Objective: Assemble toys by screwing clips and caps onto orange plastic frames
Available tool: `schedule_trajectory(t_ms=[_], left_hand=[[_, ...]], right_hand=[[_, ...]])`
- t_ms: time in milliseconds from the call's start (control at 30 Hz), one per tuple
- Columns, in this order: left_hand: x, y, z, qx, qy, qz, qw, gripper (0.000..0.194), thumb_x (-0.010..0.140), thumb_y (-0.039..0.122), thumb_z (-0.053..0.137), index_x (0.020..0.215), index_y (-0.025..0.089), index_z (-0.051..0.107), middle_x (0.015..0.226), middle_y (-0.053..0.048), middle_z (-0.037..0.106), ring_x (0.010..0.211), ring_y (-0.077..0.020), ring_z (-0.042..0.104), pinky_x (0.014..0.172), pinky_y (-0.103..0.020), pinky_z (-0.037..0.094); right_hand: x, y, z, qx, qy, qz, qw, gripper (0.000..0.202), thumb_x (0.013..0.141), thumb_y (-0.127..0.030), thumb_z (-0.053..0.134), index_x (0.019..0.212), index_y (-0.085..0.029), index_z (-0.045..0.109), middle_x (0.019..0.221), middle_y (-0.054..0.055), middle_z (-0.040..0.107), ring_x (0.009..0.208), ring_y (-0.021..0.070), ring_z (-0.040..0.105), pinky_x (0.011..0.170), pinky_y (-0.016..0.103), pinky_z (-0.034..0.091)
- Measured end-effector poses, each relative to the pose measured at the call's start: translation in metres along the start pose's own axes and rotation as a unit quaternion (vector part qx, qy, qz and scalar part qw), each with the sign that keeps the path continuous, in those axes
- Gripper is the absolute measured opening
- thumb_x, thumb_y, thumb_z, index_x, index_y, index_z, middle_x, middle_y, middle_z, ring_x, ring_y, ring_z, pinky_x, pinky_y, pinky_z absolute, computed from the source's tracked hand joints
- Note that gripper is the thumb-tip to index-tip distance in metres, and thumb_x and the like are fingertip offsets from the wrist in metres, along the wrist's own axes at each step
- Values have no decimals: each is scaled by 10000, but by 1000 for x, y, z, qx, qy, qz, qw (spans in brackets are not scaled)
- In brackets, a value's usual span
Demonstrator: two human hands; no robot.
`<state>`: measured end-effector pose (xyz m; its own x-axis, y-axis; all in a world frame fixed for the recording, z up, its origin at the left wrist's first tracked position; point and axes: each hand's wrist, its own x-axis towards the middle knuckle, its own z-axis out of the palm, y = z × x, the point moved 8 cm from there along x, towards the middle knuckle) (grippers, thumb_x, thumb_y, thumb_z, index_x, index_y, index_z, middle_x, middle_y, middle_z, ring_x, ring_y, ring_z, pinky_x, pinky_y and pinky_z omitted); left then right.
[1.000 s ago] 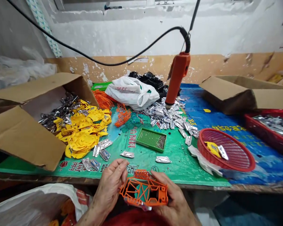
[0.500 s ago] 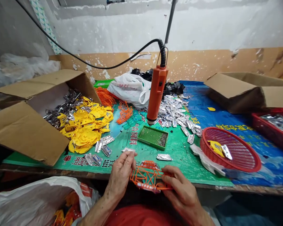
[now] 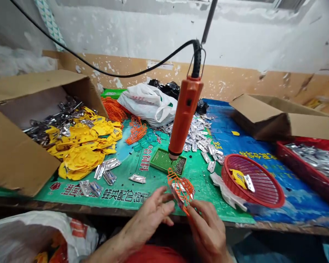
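My right hand [image 3: 208,224] is closed on the lower end of an orange plastic lattice frame [image 3: 190,190], which tilts upward over the table's front edge. A silver metal plate [image 3: 178,187] shows through or behind the lattice; I cannot tell whether it is attached. Just left of the frame is my left hand [image 3: 155,212], fingers spread and holding nothing. Above the frame hangs an orange electric screwdriver [image 3: 185,113], tip down over a green perforated tray [image 3: 160,162] with small screws [image 3: 179,166] at its right end. One silver plate [image 3: 137,178] lies left of the frame.
On the left, a tipped cardboard box [image 3: 22,149] spills dark metal parts and yellow plastic pieces [image 3: 82,157]. A white bag [image 3: 150,102] and orange frames [image 3: 137,129] lie behind. Silver plates [image 3: 200,135] are heaped beyond the screwdriver. A red basket [image 3: 263,179] stands right.
The orange frame has turned from lying flat to pointing up and away in my right hand. My left hand has opened its pinched fingers. The view has shifted right.
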<state>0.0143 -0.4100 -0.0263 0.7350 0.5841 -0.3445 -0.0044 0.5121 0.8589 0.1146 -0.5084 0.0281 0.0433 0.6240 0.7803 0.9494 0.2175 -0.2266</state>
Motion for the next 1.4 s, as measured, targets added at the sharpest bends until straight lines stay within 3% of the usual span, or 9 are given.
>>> schedule_trajectory(t_ms=[133, 467, 667, 833, 900, 967, 1100, 1267, 1400], left_hand=[[0, 4, 16, -64, -32, -4, 997, 484, 810, 393, 667, 1246, 225, 538, 1224, -112, 611, 1041, -226, 589, 781, -306, 490], [9, 9, -9, -162, 10, -13, 987, 400, 774, 416, 703, 1125, 246, 616, 1275, -64, 612, 1142, -266, 569, 860, -375, 509], [-3, 6, -14, -164, 52, -38, 984, 646, 692, 392, 779, 1262, 254, 508, 1257, -109, 622, 987, -246, 640, 791, -371, 516], [-9, 12, -11, -148, 45, -33, 987, 539, 713, 382, 757, 1185, 212, 560, 1140, -116, 659, 940, -229, 638, 763, -340, 495], [-10, 13, -11, -145, 41, -32, 988, 487, 714, 376, 757, 1137, 207, 586, 1085, -104, 669, 911, -218, 637, 748, -327, 488], [-10, 14, -8, -148, 31, -30, 988, 475, 712, 380, 759, 1125, 212, 596, 1079, -96, 670, 907, -217, 637, 742, -322, 485], [-6, 17, 3, -182, -26, -8, 983, 530, 739, 410, 735, 1210, 229, 574, 1154, -92, 663, 1049, -245, 609, 877, -362, 472], [0, 9, -3, -186, 3, -12, 982, 454, 792, 377, 689, 1210, 219, 611, 1209, -69, 658, 1147, -231, 574, 1026, -341, 395], [0, 7, -7, -195, 18, -12, 980, 429, 807, 373, 676, 1200, 212, 621, 1212, -64, 657, 1171, -224, 560, 1035, -325, 389]], right_hand=[[-4, -14, 11, 68, 24, 28, 997, 243, 838, -37, 547, 1003, -173, 663, 819, 94, 667, 756, 173, 602, 643, 287, 507], [21, 12, 2, 149, 18, 92, 984, 200, 847, -105, 488, 861, -219, 653, 753, 20, 631, 721, 138, 601, 629, 257, 508], [7, 50, -3, 262, 109, 266, 921, 267, 832, -135, 581, 1085, -214, 548, 768, 0, 648, 608, 127, 641, 524, 227, 533], [-8, 64, -6, 307, 165, 343, 872, 220, 809, -134, 631, 1001, -226, 576, 804, -10, 646, 568, 115, 631, 508, 237, 527], [-4, 56, -20, 247, 179, 307, 901, 249, 807, -105, 629, 1013, -244, 605, 843, 2, 658, 651, 133, 648, 581, 262, 537], [12, 29, -31, 133, 148, 195, 960, 350, 799, -50, 614, 1076, -264, 629, 888, 21, 682, 757, 155, 643, 672, 289, 521], [39, -36, -6, -34, 0, -25, 999, 286, 883, -99, 511, 1129, -163, 643, 857, 70, 714, 729, 179, 577, 652, 331, 428], [50, -60, 32, -70, -50, -48, 995, 311, 945, -151, 360, 974, -125, 669, 816, 83, 689, 688, 196, 508, 608, 365, 349], [51, -59, 38, -78, -51, -33, 995, 327, 954, -156, 340, 960, -135, 666, 797, 74, 694, 669, 187, 503, 602, 357, 343]])
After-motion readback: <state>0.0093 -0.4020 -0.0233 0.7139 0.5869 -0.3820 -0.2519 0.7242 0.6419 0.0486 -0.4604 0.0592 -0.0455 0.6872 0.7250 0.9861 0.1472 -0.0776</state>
